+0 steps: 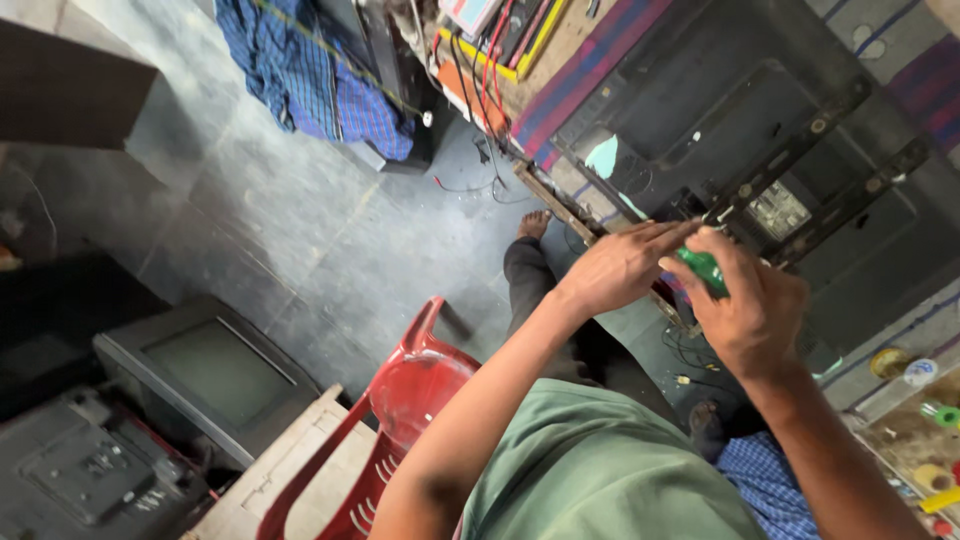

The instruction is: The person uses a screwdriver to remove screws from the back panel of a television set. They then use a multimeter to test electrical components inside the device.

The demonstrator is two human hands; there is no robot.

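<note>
A large flat television (pixel 720 110) lies back-side up on the workbench, with two black mounting rails (pixel 800 150) across its rear panel. My right hand (pixel 750 300) is closed around the green handle of a screwdriver (pixel 705 268), whose tip points at the set's lower edge. My left hand (pixel 625 265) reaches in beside it, fingers stretched flat toward the same spot, resting on the panel's edge. Both hands nearly touch. The screwdriver's tip is hidden behind my fingers.
A red plastic chair (pixel 400 400) stands under my arms. An old grey box television (pixel 200 375) sits at the lower left. Blue checked cloth (pixel 310 70) hangs at the top. Meters and red and black leads (pixel 490 50) lie on the bench's far end. Small spools (pixel 920 375) sit at right.
</note>
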